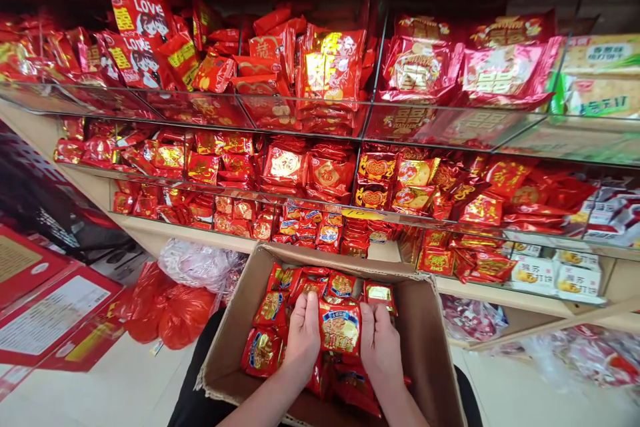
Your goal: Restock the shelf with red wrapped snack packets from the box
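Observation:
Between my two hands is a red snack packet (341, 329) with a blue stripe and a picture of the food on its front. My left hand (303, 330) is closed on its left edge, thumb on top. My right hand (381, 341) grips the right edge with curled fingers. Both hands are inside an open cardboard box (425, 340) that rests on my lap. Around them in the box lie several more red packets (263, 350) of the same look. What lies under my hands is hidden.
Ahead, shelves with clear front panels (300, 121) hold many red snack packets (330, 70). White packets (575, 277) sit at the lower right. Red plastic bags (170, 310) and a clear bag (197, 263) lie left of the box. Red cartons (50, 320) stand further left.

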`<action>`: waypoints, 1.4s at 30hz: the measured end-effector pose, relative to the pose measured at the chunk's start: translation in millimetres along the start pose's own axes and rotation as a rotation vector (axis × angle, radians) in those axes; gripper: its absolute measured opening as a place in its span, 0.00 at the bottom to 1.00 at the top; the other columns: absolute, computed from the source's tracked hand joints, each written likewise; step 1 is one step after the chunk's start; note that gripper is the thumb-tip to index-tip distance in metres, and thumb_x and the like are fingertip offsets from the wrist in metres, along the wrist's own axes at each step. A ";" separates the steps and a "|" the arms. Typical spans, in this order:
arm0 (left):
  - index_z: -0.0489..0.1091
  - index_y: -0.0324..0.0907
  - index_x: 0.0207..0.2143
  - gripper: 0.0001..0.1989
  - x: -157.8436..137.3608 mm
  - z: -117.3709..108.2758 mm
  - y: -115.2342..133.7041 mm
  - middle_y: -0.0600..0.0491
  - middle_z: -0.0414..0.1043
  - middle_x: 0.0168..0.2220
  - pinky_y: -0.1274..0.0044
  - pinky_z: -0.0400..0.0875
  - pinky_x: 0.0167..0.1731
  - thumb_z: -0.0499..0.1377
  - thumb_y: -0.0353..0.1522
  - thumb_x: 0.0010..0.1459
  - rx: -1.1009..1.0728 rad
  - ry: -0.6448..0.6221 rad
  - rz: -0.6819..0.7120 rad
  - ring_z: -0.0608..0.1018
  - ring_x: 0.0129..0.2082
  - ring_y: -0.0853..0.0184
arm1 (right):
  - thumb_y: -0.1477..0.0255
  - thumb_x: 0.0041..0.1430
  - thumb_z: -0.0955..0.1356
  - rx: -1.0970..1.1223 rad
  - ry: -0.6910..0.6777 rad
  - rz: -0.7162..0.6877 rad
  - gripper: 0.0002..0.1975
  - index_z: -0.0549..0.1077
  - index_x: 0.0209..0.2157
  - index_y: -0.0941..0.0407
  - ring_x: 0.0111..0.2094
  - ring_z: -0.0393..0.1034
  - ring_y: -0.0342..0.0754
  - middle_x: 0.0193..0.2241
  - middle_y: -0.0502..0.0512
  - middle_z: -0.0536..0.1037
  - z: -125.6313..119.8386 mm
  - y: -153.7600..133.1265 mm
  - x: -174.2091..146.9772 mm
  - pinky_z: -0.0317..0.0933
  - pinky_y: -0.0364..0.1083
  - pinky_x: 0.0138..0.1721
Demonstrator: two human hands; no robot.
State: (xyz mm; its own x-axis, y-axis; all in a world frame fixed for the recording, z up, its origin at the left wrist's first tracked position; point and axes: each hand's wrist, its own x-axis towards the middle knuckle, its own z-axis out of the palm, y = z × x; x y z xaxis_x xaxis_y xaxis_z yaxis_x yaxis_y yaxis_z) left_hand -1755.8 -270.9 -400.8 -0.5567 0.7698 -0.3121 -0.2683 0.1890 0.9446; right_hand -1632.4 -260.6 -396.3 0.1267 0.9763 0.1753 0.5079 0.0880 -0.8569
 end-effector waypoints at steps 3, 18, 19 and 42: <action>0.65 0.43 0.34 0.13 0.1 -11.4 2.7 0.51 0.69 0.36 0.76 0.63 0.42 0.56 0.41 0.49 0.167 -0.115 0.117 0.70 0.42 0.63 | 0.57 0.59 0.51 -0.070 -0.103 -0.088 0.18 0.58 0.26 0.53 0.20 0.65 0.46 0.20 0.52 0.71 -7.6 2.6 3.6 0.51 0.42 0.22; 0.69 0.42 0.35 0.10 -22.7 0.4 45.6 0.52 0.73 0.35 0.75 0.66 0.37 0.58 0.35 0.49 -0.233 -0.662 -0.082 0.74 0.33 0.68 | 0.60 0.49 0.65 0.484 -0.258 0.088 0.18 0.64 0.39 0.55 0.36 0.67 0.46 0.35 0.55 0.72 -26.1 -6.0 5.3 0.62 0.43 0.34; 0.68 0.42 0.36 0.11 -24.1 3.5 44.9 0.51 0.73 0.37 0.74 0.65 0.38 0.58 0.35 0.49 -0.341 -0.621 -0.131 0.74 0.34 0.67 | 0.61 0.47 0.67 0.586 -0.327 0.151 0.21 0.63 0.41 0.55 0.38 0.67 0.47 0.38 0.56 0.72 -25.8 -4.8 2.2 0.62 0.45 0.35; 0.66 0.42 0.41 0.15 78.5 -81.0 86.6 0.45 0.66 0.45 0.62 0.57 0.49 0.54 0.36 0.50 0.964 0.048 0.974 0.65 0.49 0.56 | 0.67 0.57 0.58 -0.818 -0.171 -0.225 0.13 0.65 0.40 0.57 0.31 0.68 0.52 0.36 0.61 0.72 -96.5 -0.4 127.6 0.57 0.46 0.30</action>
State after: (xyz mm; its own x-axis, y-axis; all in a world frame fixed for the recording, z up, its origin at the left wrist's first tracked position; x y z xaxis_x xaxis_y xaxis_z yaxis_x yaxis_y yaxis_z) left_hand -1886.4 -243.5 -351.7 -0.2353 0.8160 0.5280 0.8805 -0.0510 0.4713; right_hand -1534.2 -155.1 -326.7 -0.1474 0.9749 0.1670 0.9674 0.1772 -0.1807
